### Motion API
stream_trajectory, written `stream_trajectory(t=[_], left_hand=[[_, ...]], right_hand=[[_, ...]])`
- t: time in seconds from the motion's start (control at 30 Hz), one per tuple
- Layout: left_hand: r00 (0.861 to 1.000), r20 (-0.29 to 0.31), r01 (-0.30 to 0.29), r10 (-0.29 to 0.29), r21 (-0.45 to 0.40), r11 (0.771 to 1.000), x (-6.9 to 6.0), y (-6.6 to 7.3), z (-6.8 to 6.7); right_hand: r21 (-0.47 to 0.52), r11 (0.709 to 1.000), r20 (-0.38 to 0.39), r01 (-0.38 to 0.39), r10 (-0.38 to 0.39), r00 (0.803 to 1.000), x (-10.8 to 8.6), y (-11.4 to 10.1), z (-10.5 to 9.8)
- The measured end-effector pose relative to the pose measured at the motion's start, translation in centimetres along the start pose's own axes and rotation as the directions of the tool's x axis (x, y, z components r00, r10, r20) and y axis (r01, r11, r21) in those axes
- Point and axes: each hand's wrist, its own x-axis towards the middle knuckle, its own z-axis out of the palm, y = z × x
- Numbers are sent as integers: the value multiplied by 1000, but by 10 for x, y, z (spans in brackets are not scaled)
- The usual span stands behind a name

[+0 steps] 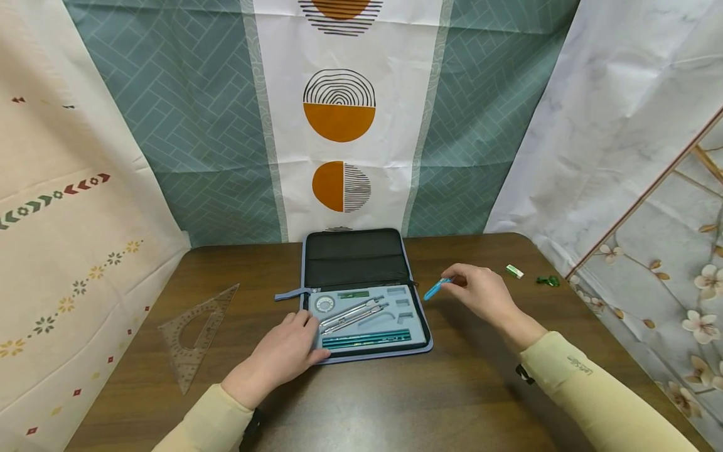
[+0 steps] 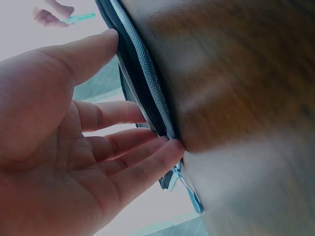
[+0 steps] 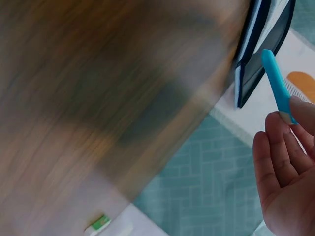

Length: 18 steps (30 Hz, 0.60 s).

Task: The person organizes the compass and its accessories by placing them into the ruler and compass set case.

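Observation:
A zip case [image 1: 353, 256] lies unfolded on the table, its dark lid at the back. In its pale tray [image 1: 367, 325] are two metal compasses [image 1: 354, 317], green pencils [image 1: 367, 339], a round white piece [image 1: 324, 304] and a small green piece [image 1: 353, 294]; several slots hold nothing. My left hand [image 1: 288, 345] rests on the case's left front corner, thumb and fingers touching the zipped edge [image 2: 147, 81]. To the right of the case, my right hand [image 1: 480, 292] pinches a slim blue stick-like tool [image 3: 276, 81] above the table; its exact kind is unclear.
A clear set square [image 1: 194, 333] lies on the table at the left. On the right are a green-and-white eraser [image 1: 514, 271] and a small dark green item [image 1: 548, 281]. A fabric strap [image 1: 292, 294] sticks out from the case's left side. Patterned cloth hangs around the table.

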Motion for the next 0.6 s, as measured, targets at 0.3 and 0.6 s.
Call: stream_trajectory(t=[0.3, 0.6], left_hand=[[1000, 10, 3, -2, -5, 1000, 1, 0, -2], [1000, 7, 3, -3, -5, 1000, 1, 0, -1]], right_hand=[[111, 993, 2, 28, -29, 1000, 8, -32, 20], [208, 974, 88, 88, -109, 990, 10, -56, 44]])
